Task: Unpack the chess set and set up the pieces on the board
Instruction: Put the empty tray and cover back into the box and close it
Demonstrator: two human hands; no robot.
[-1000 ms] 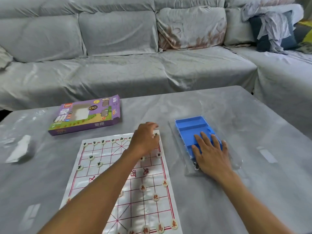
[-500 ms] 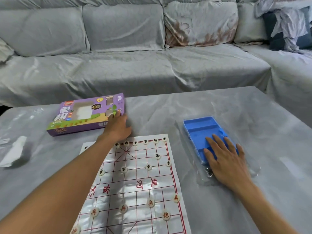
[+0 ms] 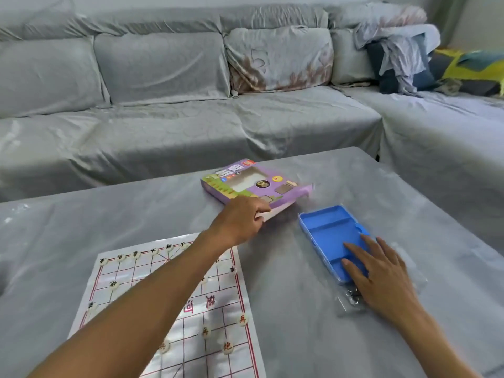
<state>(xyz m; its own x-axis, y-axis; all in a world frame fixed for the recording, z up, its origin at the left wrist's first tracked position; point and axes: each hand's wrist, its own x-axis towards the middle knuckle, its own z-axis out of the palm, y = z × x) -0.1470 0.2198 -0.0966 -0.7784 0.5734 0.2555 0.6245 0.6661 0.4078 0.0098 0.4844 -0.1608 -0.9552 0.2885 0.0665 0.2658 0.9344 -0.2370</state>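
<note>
Gripping the near corner of the purple box [image 3: 255, 186], the left hand [image 3: 240, 222] has its fingers curled round the pale edge there, the box tilted with its far side on the grey table [image 3: 313, 323] and its near-right edge lifted. The box sits just beyond the far right corner of the board [image 3: 174, 309] and just left of the blue tray [image 3: 327, 227], a narrow strip of bare table between box and tray.

The right hand [image 3: 381, 276] lies flat — fingers straight and spread — over the near end of the tray, fingertips reaching into its inner compartments. The tray rests on a clear plastic bag [image 3: 351, 306] whose near edge pokes out by the wrist; something small and metallic shows inside it, too blurred to tell.

The board lies flat at the near left, its right border running parallel to the tray with a broad lane of table between them. Round pale pieces [image 3: 206, 332] stand on it: a row along the far edge, a few behind that, and red-marked ones nearer — the left forearm hides several.

Beyond the table's far edge runs a covered grey sofa [image 3: 163, 105], close to the table; a heap of cloth [image 3: 395, 53] and dark cushions sit at its right corner.
</note>
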